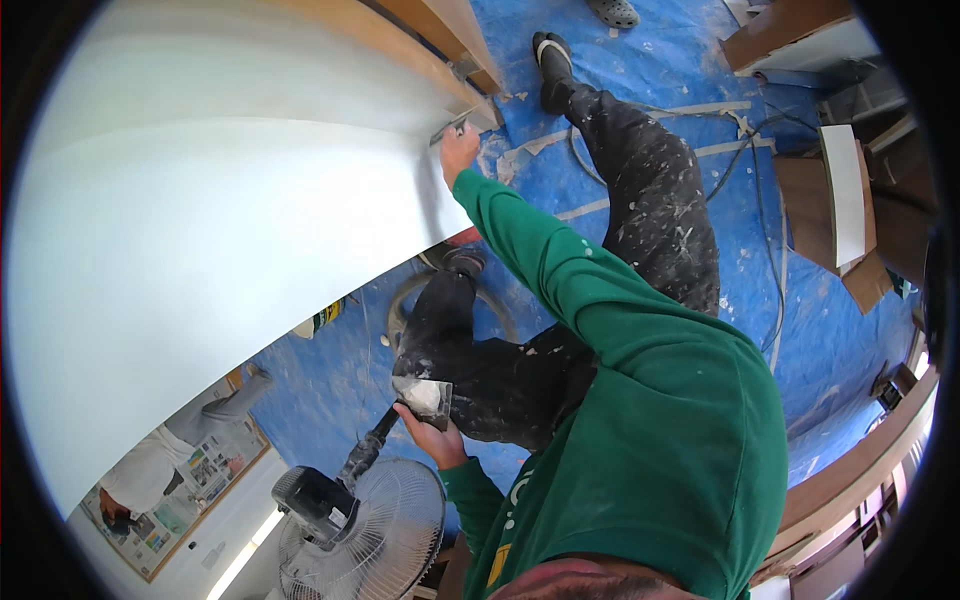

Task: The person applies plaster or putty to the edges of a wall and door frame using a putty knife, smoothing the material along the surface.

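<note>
My right hand (460,150) reaches forward, its fingers closed round a putty knife (450,129). The knife's blade lies against the far end of a large smooth white panel (230,210), beside a wooden edge (478,108). Lower down, near my left knee, my left hand (434,440) grips a flat metal scraper (434,400) loaded with white filler. Its handle is hidden in my palm. My dark trousers (660,190) are spattered with white.
Blue sheeting (740,220) with tape strips covers the floor, and a cable (760,200) runs across it. A fan (360,530) stands close to my left hand. Cardboard pieces (810,210) lie at right. A grey clog (613,12) shows at the top.
</note>
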A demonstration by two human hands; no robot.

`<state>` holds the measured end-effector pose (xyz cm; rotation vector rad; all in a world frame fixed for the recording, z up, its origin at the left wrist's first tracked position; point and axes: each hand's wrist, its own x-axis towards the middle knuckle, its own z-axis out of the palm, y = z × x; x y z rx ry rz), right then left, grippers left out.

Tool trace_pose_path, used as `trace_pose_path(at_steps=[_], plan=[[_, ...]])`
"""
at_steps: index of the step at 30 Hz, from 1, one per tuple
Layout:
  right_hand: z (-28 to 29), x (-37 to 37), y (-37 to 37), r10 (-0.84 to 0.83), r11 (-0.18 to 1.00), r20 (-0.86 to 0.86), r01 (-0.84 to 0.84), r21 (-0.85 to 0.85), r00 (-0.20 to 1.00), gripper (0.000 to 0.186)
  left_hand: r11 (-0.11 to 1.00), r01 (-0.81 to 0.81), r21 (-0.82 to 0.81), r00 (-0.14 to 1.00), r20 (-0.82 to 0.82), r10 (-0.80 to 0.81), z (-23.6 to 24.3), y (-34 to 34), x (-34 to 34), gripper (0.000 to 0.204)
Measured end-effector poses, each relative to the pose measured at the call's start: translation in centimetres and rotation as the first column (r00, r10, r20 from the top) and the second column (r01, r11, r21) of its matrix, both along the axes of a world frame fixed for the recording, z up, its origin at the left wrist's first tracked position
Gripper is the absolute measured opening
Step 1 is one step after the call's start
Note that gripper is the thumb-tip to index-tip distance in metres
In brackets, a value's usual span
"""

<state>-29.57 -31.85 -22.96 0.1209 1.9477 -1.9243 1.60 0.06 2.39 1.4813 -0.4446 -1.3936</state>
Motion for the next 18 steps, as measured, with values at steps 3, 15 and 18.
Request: trace_pose_path(at_steps=[3,15,18], plan=[[4.4,0.0,-1.6,-0.014,0.995,-0.027,0.016,0.098,1.000,0.031,0.999,-0.014,0.041,1.000,0.001,0.014,-0.2,-0.1,0.6,0.058],[-4.9,-1.1,-2.0,-0.160,0.971,0.157,0.184,-0.153,0.975,0.020,0.999,0.019,0.029,1.000,0.016,-0.019,0.3,-1.7,-0.4,0.057],[2.6,0.8,0.2,0.010,0.985,0.281,0.039,-0.168,0.960,0.031,0.990,-0.127,0.054,0.990,0.060,0.124,-0.1,1.5,0.7,0.058]])
